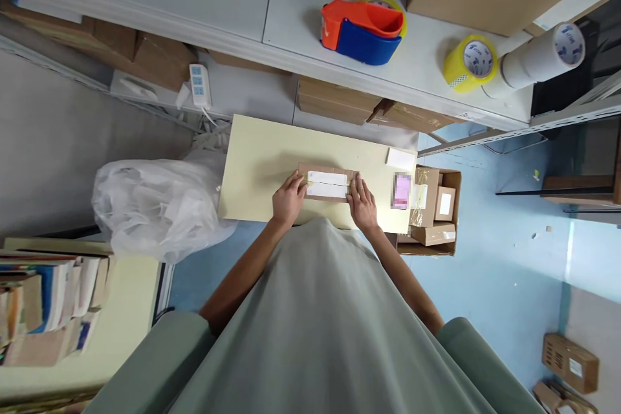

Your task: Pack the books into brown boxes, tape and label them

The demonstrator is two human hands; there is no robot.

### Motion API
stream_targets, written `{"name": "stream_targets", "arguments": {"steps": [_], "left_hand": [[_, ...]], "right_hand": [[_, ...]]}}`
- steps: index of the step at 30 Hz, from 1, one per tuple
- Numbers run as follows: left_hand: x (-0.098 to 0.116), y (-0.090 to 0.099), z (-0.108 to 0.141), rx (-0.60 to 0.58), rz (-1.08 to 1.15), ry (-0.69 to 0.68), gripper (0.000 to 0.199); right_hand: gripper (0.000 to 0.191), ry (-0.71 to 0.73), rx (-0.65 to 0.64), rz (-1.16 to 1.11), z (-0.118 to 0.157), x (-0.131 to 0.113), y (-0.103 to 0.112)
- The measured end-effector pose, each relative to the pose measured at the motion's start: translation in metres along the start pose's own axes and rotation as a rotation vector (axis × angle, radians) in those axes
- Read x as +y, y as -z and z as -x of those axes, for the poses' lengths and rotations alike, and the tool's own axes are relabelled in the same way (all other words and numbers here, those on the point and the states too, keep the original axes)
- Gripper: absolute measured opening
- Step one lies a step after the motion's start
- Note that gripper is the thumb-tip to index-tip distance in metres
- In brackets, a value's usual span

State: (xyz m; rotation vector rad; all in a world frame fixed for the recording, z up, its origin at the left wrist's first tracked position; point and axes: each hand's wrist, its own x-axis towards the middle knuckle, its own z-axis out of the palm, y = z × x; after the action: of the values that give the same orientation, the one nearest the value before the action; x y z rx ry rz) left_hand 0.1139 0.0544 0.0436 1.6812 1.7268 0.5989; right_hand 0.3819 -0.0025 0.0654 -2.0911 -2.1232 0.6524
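Resting fingers on its ends, left hand point(288, 199) and right hand point(363, 203) are flanking the cardboard parcel point(320, 168), grip closure being unclear; uneven pressure could be creasing its white label point(327, 189).

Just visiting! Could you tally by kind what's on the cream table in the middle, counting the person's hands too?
Hands: 2 (left hand, right hand)
Cardboard package: 1
Pink item, blurred: 1
White rectangular item: 1
Total: 5
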Motion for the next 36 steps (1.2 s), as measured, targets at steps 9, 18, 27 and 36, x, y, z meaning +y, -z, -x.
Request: {"name": "stream_targets", "arguments": {"steps": [9,18,27,36], "left_hand": [[0.007,0.016,-0.001,-0.019,-0.024,-0.107,0.029],[0.087,0.076,-0.071,0.140,0.065,-0.381,0.027],[0.174,0.163,-0.136,0.405,0.161,-0.629,0.018],[0.142,0.185,-0.116,0.424,0.239,-0.578,0.016]], "right_hand": [[0.066,0.031,-0.035,0.063,0.006,-0.008,0.015],[0.068,0.186,0.308,0.049,-0.076,-0.037,0.131],[0.076,0.257,0.429,0.265,-0.231,-0.097,0.257],[0.075,0.052,0.245,0.404,-0.266,-0.108,0.268]]}}
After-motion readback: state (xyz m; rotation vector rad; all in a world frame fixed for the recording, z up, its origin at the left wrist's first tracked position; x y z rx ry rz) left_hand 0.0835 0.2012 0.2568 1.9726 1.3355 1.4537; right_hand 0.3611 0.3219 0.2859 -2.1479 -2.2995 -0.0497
